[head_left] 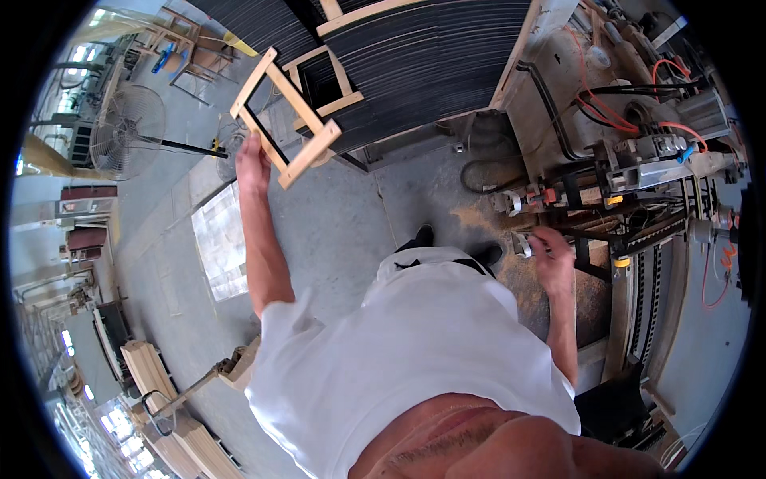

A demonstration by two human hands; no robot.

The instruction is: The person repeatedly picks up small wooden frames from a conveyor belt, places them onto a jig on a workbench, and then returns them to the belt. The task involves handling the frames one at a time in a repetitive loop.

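My left hand [254,165] is stretched out to the far left, its fingers closed on one side of a light wooden frame [309,154]. The frame is held up at a tilt, with an open middle. Just beyond it, a second wooden frame [341,103] rests against the black ribbed stack [447,68]. On the right, my right hand [552,259] is low beside the machine [646,172], fingers curled next to a small pale metal clamp-like part [523,243]. Whether those fingers grip anything is hidden.
A standing fan [128,132] is at the far left, near a wooden chair frame [191,56]. Stacked boards [152,375] lie at the lower left. Sawdust [519,295] covers the floor by my feet and the machine. Orange hoses [606,116] run over the machine. A pale sheet [222,239] lies on the floor.
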